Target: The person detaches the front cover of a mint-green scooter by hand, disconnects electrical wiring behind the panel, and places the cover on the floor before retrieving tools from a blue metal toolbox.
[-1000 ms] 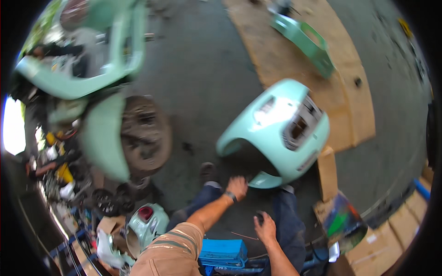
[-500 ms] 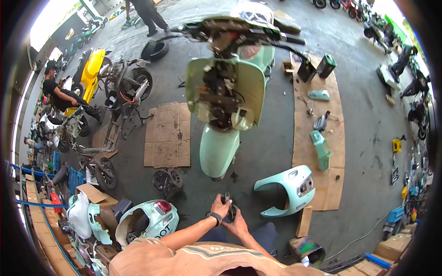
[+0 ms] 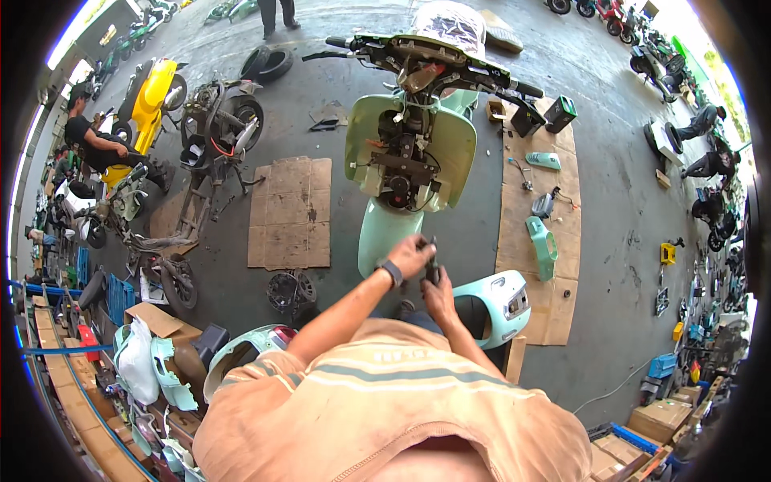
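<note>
In front of my chest, above the front fender of a partly stripped mint-green scooter [image 3: 389,229], both my hands work on a small dark part [image 3: 434,265] whose kind I cannot make out. My left hand [image 3: 410,255], with a dark band on its wrist, has its fingers pinched at the part's upper end. The fingers of my right hand [image 3: 438,294] are closed round its lower end. The scooter's front is uncovered, with bare wiring and frame below its handlebar [image 3: 434,60]. A mint front panel [image 3: 504,301] lies right of my right hand, partly behind my arm.
Cardboard sheets lie left [image 3: 290,213] and right [image 3: 514,217] of the scooter, the right one holding loose parts and a mint trim piece [image 3: 542,249]. A dark wheel part [image 3: 291,291] and a mint rear cover [image 3: 241,353] lie at left. A person sits by a yellow scooter [image 3: 152,96].
My hands have risen with the dark part, away from my lap and toward the scooter's fender. My torso has come forward and covers more of the lower view.
</note>
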The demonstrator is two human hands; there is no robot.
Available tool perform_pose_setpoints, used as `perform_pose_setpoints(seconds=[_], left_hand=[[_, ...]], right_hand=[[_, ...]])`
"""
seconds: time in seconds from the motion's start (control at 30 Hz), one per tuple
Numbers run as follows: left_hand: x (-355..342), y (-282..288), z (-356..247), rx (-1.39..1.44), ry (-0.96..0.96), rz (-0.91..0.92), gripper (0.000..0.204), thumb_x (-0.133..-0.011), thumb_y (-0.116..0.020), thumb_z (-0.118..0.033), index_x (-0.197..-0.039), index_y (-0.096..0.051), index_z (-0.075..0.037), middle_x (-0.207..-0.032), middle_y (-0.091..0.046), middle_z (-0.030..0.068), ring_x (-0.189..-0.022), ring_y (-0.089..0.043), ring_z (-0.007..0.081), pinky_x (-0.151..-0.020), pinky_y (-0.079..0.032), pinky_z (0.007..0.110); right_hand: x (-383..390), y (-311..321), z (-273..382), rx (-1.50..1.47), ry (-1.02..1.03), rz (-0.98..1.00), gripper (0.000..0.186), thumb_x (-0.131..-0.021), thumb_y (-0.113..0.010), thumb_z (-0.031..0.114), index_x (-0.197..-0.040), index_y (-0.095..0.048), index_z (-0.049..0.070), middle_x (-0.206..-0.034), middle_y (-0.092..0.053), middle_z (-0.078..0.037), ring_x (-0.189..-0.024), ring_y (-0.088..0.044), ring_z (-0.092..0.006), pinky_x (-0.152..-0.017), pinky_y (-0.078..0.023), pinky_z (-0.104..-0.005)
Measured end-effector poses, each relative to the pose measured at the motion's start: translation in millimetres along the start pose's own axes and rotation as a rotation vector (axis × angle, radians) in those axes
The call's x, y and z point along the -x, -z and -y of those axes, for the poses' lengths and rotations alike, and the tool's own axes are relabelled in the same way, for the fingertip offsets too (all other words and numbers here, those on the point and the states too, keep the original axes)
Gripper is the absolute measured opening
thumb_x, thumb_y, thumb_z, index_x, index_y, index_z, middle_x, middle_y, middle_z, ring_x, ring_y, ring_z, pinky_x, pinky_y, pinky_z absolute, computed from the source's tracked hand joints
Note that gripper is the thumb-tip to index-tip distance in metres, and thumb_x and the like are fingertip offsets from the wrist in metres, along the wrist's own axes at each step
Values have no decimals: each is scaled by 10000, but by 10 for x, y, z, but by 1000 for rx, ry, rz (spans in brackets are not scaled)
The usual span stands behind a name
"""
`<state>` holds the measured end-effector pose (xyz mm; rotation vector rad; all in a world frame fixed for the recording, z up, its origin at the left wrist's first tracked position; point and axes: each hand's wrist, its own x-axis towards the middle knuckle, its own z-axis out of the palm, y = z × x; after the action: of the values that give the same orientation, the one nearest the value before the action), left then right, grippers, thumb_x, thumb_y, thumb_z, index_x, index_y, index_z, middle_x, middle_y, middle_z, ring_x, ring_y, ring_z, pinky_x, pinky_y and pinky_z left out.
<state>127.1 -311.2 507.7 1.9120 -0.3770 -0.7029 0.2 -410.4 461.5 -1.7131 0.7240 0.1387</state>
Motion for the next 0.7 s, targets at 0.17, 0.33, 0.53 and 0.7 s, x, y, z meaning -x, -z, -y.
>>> perform_pose_setpoints(seconds=[0.17, 0.33, 0.53, 0.7], left_hand=[[-991, 747, -9, 762, 338, 18, 237, -892, -626, -257, -1068, -586, -103, -978, -655, 30, -924, -628, 195, -789, -531, 418], [-1954, 1252, -31, 737, 307, -75, 218, -901, -589, -223, -1098, -613, -133, -959, -660, 35, -915, -625, 192, -729, -516, 412], [-2309, 1430, -12, 650, 414, 214, 236, -923, -546, -226, -1125, -613, -126, -1040, -662, 51, -896, -634, 207, -705, -516, 408], [-2474, 1505, 90, 771, 525, 431, 251, -949, -489, -240, -1128, -603, -107, -1052, -662, 79, -919, -641, 227, -787, -541, 402]], right_hand=[[-441, -30, 167, 133, 38, -275, 387, -768, -650, 117, -1113, -521, -2, -743, -639, -121, -621, -626, -202, -531, -484, -339], [-893, -153, 486, 166, 79, -313, 286, -722, -577, 50, -996, -624, -19, -773, -656, -107, -720, -638, -199, -666, -492, -346], [-1510, -363, 1629, -334, -155, -111, 286, -719, -546, 1, -998, -611, 11, -766, -565, -48, -691, -526, -172, -648, -471, -345], [-2173, -48, 2112, -351, -311, 53, 178, -772, -565, 31, -947, -588, 55, -793, -553, -39, -740, -545, -169, -677, -505, -452]])
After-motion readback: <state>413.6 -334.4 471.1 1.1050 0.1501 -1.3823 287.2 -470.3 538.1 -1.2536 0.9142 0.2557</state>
